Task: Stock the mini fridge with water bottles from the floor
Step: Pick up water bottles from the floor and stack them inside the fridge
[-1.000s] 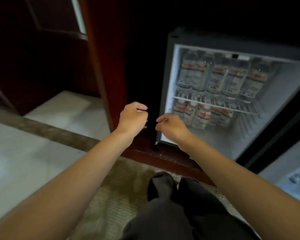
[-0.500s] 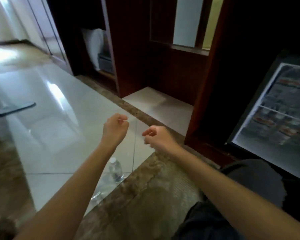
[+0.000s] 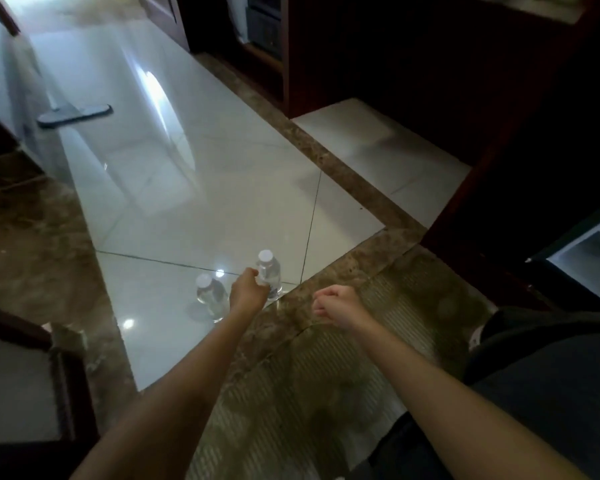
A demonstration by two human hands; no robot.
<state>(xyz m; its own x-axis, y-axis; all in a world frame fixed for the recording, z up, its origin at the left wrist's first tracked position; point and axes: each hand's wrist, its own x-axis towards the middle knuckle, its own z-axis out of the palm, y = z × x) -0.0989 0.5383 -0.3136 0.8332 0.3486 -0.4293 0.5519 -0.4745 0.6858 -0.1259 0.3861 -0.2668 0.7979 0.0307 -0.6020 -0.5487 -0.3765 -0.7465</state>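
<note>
On the pale floor (image 3: 194,209), just short of the brown stone border (image 3: 329,271), two clear water bottles with white caps stand upright, long axes vertical. The farther bottle (image 3: 269,273) rises directly ahead of the left hand (image 3: 248,296), whose curled fingers (image 3: 253,273) sit against its near side; whether they have closed round it cannot be told. The nearer bottle (image 3: 210,297) stands just to that hand's left, partly hidden behind the wrist, apart from the first. Both look full, their labels too blurred to read. The left hand is plainly the closer of the two. The right hand (image 3: 336,304) hangs over the stone border to the right, loosely fisted and holding nothing, near the farther bottle but not touching it. The mini fridge (image 3: 582,251) shows only as a lit corner at the far right, well apart, so any bottle lifted must swing rightward across the person's knees. A dark flat object (image 3: 75,115) lies far off on the floor.
</note>
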